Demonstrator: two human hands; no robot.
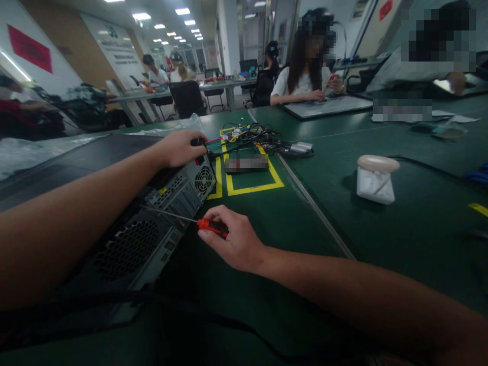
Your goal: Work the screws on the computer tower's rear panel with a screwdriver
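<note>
A dark computer case (179, 203) lies tilted on the left, its metal rear panel with fan grille and slots facing right. My right hand (238, 239) is closed around the red and black handle of a screwdriver (204, 223). The thin shaft points left, its tip at the rear panel near the slot covers. Across the case reaches my left arm. At the far rear corner, my left hand (183, 147) is closed, with a small black piece between thumb and fingers that I cannot identify. Just beyond it a black cable runs right.
A tangle of cables (255, 134) lies behind yellow tape marks (255, 191) on the green table (316, 274). A white object with a beige round top (377, 178) stands right. Opposite, a person works over a flat panel (328, 107). Clear plastic wrap (23, 155) lies beyond the case.
</note>
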